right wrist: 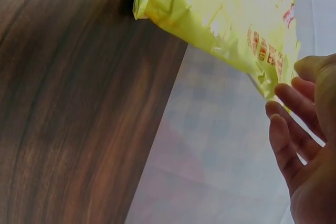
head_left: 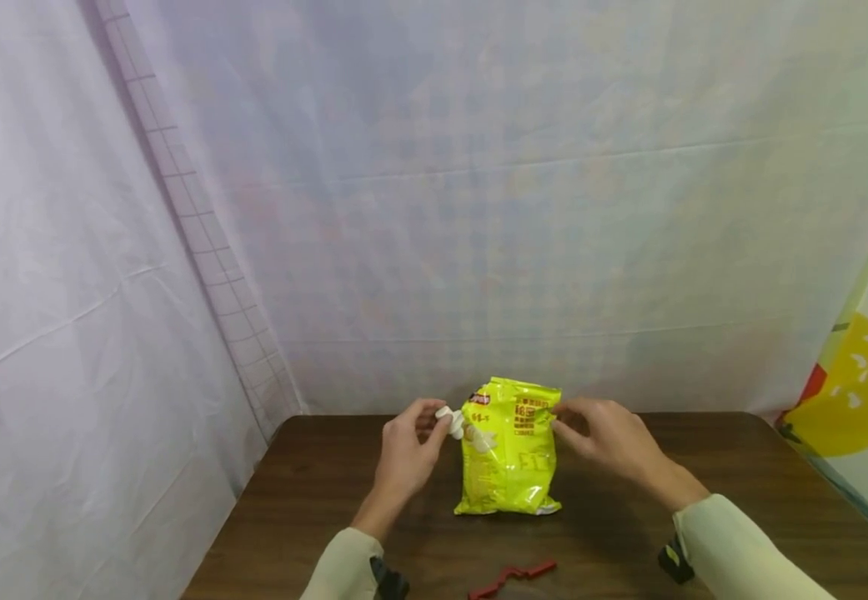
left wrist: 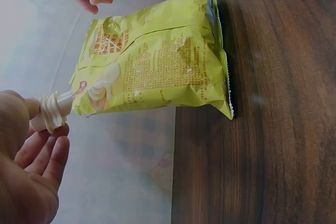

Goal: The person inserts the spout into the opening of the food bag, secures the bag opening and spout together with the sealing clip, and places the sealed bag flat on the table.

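From the head view, here's the bag (head_left: 509, 467) standing on the table (head_left: 313, 483), long axis twelve to six. The left hand (head_left: 407, 446) pinches the spout (head_left: 451, 422); from that grip, the bag sits at three o'clock. The right hand (head_left: 614, 433) has it at nine, and looks nearer, fingertips beside its edge.

Left wrist: the spout's narrow end aims at two o'clock, straight at the bag's upper corner. Is it inside? I can't tell.

Right wrist: loose, parted fingers, bag at eleven o'clock, nothing visibly gripped.

Yellow bag (head_left: 509, 467) blocking middle, free tabletop (head_left: 306, 475) leftward
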`<move>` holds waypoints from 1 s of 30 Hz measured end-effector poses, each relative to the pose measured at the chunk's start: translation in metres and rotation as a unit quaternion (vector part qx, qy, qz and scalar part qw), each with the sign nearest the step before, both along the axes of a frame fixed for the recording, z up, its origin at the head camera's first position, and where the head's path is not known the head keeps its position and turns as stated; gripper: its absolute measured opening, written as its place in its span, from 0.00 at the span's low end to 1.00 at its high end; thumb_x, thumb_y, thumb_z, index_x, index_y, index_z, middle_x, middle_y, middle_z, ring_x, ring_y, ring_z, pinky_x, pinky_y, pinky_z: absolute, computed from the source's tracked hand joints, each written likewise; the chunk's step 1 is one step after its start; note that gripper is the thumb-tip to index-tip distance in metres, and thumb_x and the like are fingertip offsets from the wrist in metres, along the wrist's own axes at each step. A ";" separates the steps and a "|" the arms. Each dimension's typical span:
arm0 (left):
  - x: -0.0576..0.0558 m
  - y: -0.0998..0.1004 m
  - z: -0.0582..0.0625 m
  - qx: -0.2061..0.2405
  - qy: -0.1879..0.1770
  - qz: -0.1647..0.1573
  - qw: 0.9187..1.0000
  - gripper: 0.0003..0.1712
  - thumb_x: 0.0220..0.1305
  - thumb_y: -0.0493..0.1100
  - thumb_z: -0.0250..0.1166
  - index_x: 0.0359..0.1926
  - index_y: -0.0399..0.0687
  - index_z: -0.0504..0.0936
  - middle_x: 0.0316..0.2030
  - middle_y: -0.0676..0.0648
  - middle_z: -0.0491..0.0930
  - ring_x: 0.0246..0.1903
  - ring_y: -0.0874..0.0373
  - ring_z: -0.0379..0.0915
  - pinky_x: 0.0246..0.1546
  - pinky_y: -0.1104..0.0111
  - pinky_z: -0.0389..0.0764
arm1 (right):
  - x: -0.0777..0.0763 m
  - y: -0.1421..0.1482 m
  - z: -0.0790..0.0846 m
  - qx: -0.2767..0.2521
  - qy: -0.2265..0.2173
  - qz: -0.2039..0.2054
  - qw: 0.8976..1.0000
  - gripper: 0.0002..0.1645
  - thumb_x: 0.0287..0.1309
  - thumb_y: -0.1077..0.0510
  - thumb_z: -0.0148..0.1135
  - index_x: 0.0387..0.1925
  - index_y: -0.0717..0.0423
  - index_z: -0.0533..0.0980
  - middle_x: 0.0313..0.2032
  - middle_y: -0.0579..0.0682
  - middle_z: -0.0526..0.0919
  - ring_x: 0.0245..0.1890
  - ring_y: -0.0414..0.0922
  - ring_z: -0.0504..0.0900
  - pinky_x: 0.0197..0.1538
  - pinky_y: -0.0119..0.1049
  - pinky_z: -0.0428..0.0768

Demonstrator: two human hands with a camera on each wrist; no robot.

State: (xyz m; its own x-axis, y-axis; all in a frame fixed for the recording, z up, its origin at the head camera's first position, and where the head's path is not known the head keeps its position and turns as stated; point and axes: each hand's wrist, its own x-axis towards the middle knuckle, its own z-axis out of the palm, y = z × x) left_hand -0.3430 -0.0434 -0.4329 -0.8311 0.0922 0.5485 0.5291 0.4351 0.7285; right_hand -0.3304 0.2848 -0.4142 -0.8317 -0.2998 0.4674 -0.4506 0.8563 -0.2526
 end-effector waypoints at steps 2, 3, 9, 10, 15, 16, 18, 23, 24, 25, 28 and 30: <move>-0.002 0.000 0.001 -0.001 -0.003 0.003 1.000 0.13 0.77 0.46 0.70 0.57 0.50 0.87 0.48 0.49 0.91 0.43 0.59 0.89 0.44 0.71 0.88 | -0.003 0.000 0.001 0.001 0.001 -0.005 1.000 0.13 0.71 0.49 0.73 0.52 0.48 0.88 0.37 0.38 0.90 0.33 0.32 0.85 0.35 0.37 0.85; -0.003 -0.001 0.001 -0.001 -0.002 0.005 1.000 0.13 0.77 0.46 0.70 0.57 0.50 0.87 0.48 0.49 0.91 0.43 0.59 0.89 0.44 0.71 0.88 | -0.005 0.000 0.002 0.002 0.002 -0.008 1.000 0.13 0.71 0.49 0.73 0.52 0.48 0.88 0.36 0.38 0.90 0.33 0.33 0.84 0.34 0.37 0.85; -0.007 -0.002 0.005 -0.007 -0.007 0.013 1.000 0.14 0.77 0.47 0.70 0.58 0.51 0.87 0.50 0.50 0.91 0.45 0.58 0.89 0.47 0.69 0.89 | -0.016 0.001 0.007 0.004 0.015 -0.017 1.000 0.15 0.72 0.50 0.72 0.55 0.51 0.87 0.39 0.45 0.92 0.34 0.39 0.87 0.33 0.40 0.86; -0.008 -0.002 0.006 -0.009 -0.008 0.013 1.000 0.14 0.78 0.48 0.69 0.59 0.51 0.86 0.50 0.50 0.91 0.45 0.58 0.89 0.47 0.69 0.89 | -0.019 0.001 0.008 0.005 0.019 -0.017 1.000 0.16 0.72 0.50 0.72 0.55 0.51 0.87 0.41 0.47 0.92 0.36 0.41 0.87 0.35 0.42 0.87; -0.012 -0.002 0.008 -0.010 -0.009 0.017 1.000 0.14 0.77 0.47 0.69 0.58 0.49 0.87 0.50 0.49 0.91 0.45 0.57 0.90 0.47 0.69 0.89 | -0.031 -0.007 0.015 0.003 0.039 -0.012 0.999 0.16 0.72 0.50 0.72 0.56 0.51 0.86 0.45 0.50 0.91 0.43 0.50 0.88 0.40 0.50 0.87; -0.013 -0.001 0.008 -0.009 -0.008 0.016 1.000 0.14 0.77 0.47 0.69 0.58 0.49 0.87 0.50 0.49 0.91 0.45 0.57 0.90 0.47 0.69 0.89 | -0.033 -0.009 0.016 0.005 0.044 -0.010 0.999 0.16 0.72 0.51 0.72 0.56 0.52 0.86 0.46 0.50 0.91 0.44 0.51 0.88 0.42 0.52 0.87; -0.015 -0.001 0.008 -0.008 -0.007 0.018 1.000 0.14 0.77 0.47 0.70 0.58 0.47 0.87 0.49 0.49 0.92 0.45 0.57 0.90 0.47 0.69 0.89 | -0.037 -0.012 0.018 0.009 0.053 -0.007 0.999 0.16 0.72 0.51 0.72 0.56 0.53 0.85 0.48 0.52 0.90 0.48 0.54 0.87 0.49 0.57 0.86; -0.019 -0.001 0.007 0.001 -0.002 0.022 1.000 0.13 0.76 0.45 0.71 0.56 0.46 0.87 0.48 0.48 0.92 0.43 0.56 0.90 0.46 0.69 0.89 | -0.046 -0.021 0.020 0.017 0.064 -0.007 0.998 0.19 0.72 0.52 0.71 0.59 0.55 0.84 0.56 0.56 0.89 0.59 0.62 0.83 0.64 0.68 0.78; -0.020 -0.001 0.007 0.003 -0.001 0.023 1.000 0.13 0.76 0.45 0.71 0.56 0.47 0.88 0.48 0.48 0.92 0.43 0.56 0.90 0.46 0.69 0.89 | -0.048 -0.023 0.020 0.015 0.059 -0.007 0.998 0.21 0.73 0.51 0.71 0.61 0.55 0.84 0.58 0.57 0.88 0.61 0.63 0.83 0.66 0.70 0.76; -0.020 -0.001 0.007 0.005 0.000 0.024 1.000 0.12 0.76 0.45 0.71 0.56 0.47 0.88 0.47 0.48 0.92 0.43 0.56 0.90 0.46 0.69 0.89 | -0.049 -0.024 0.021 0.015 0.050 -0.007 0.999 0.22 0.74 0.51 0.70 0.63 0.56 0.83 0.60 0.57 0.88 0.63 0.64 0.82 0.67 0.71 0.74; -0.022 -0.002 0.006 0.008 0.004 0.026 1.000 0.13 0.75 0.44 0.71 0.55 0.45 0.88 0.47 0.48 0.93 0.42 0.56 0.90 0.46 0.68 0.90 | -0.052 -0.028 0.020 0.014 0.019 -0.005 1.000 0.25 0.76 0.51 0.67 0.68 0.55 0.80 0.64 0.57 0.87 0.65 0.64 0.81 0.69 0.73 0.70; -0.023 -0.002 0.006 0.009 0.003 0.029 1.000 0.13 0.75 0.44 0.71 0.55 0.44 0.88 0.47 0.48 0.92 0.42 0.56 0.90 0.46 0.68 0.90 | -0.053 -0.030 0.019 0.015 0.004 -0.005 1.000 0.26 0.77 0.51 0.66 0.69 0.55 0.80 0.65 0.57 0.86 0.66 0.64 0.81 0.69 0.74 0.69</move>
